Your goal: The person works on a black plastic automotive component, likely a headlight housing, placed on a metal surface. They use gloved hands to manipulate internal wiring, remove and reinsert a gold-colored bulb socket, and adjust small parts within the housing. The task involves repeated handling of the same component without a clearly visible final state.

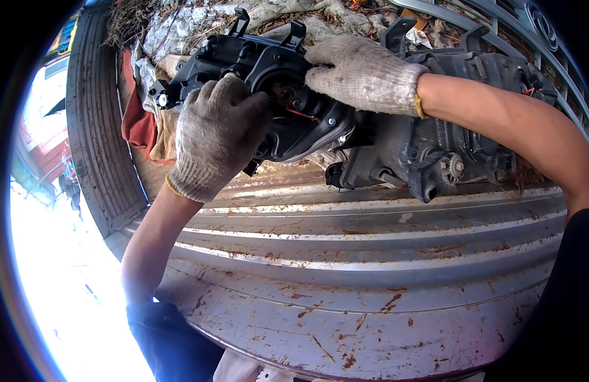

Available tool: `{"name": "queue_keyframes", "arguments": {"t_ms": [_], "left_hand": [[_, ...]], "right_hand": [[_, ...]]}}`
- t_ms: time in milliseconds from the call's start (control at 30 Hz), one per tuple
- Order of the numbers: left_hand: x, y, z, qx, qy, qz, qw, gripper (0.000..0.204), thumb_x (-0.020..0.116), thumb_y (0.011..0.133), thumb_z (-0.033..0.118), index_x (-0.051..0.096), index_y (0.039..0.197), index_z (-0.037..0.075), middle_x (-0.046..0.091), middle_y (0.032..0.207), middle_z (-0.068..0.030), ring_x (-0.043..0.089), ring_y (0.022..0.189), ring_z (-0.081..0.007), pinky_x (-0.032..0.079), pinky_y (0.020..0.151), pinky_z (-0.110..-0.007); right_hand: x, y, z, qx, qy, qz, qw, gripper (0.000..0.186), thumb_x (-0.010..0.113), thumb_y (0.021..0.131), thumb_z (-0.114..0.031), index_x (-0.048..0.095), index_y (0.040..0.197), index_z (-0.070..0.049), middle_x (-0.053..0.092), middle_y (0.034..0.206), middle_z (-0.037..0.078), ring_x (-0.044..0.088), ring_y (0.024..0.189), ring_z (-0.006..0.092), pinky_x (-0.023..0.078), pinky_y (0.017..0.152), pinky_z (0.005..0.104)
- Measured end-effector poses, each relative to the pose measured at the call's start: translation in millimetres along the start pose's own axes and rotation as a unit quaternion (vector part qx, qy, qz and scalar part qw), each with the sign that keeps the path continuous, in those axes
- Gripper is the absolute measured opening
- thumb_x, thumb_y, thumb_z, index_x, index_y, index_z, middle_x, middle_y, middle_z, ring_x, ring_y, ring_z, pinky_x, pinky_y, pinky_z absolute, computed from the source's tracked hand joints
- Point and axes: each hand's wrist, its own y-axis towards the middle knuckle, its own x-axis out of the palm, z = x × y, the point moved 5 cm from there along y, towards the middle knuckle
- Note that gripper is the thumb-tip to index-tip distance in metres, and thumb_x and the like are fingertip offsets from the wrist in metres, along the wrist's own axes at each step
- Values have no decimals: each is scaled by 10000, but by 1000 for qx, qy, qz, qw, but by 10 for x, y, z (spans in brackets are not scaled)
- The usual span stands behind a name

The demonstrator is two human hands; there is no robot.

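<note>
A black headlight [278, 137], its back side facing up, rests on the ribbed truck bed. A round opening in the housing shows a socket and a thin red wire [301, 114]. My left hand [219, 130], in a grey knit glove, is closed over the housing left of that opening. Its fingers are bent and hide what is between them. From the right, my right hand [361, 73], gloved alike, grips the headlight at its far right edge, thumb and fingers apart around the rim.
A second, dusty headlight [428, 149] lies to the right. Behind it stands a grey grille [549, 60]. Red cloth [139, 121] and dirty grey sheeting [186, 28] lie at the back left. A ribbed side panel [94, 121] rises at left; rust flakes dot the metal bed [345, 274].
</note>
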Motion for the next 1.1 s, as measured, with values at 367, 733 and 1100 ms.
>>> {"name": "queue_keyframes", "arguments": {"t_ms": [367, 733, 1100], "left_hand": [[45, 40, 37, 28, 42, 27, 998, 159, 716, 843, 209, 713, 992, 154, 538, 853, -86, 573, 787, -316, 446, 674, -454], [64, 82, 62, 25, 65, 0, 998, 138, 701, 845, 218, 694, 970, 161, 553, 871, -92, 587, 794, -320, 468, 669, -459], [25, 15, -146, -110, -81, 66, 988, 601, 779, 828, 133, 561, 1387, 101, 580, 1282, -162, 614, 1175, -313, 517, 977, -404]], "right_hand": [[13, 18, 22, -9, 28, 15, 999, 566, 599, 949, -380, 614, 1324, 45, 620, 1338, 224, 585, 1264, 338, 438, 1102, 405], [18, 12, 15, -2, 28, 10, 1000, 577, 598, 954, -391, 606, 1340, 38, 591, 1383, 221, 559, 1297, 343, 425, 1118, 409], [31, 26, 35, -6, 36, 25, 999, 548, 587, 950, -377, 634, 1287, 53, 652, 1285, 216, 606, 1230, 351, 453, 1086, 399]]}}
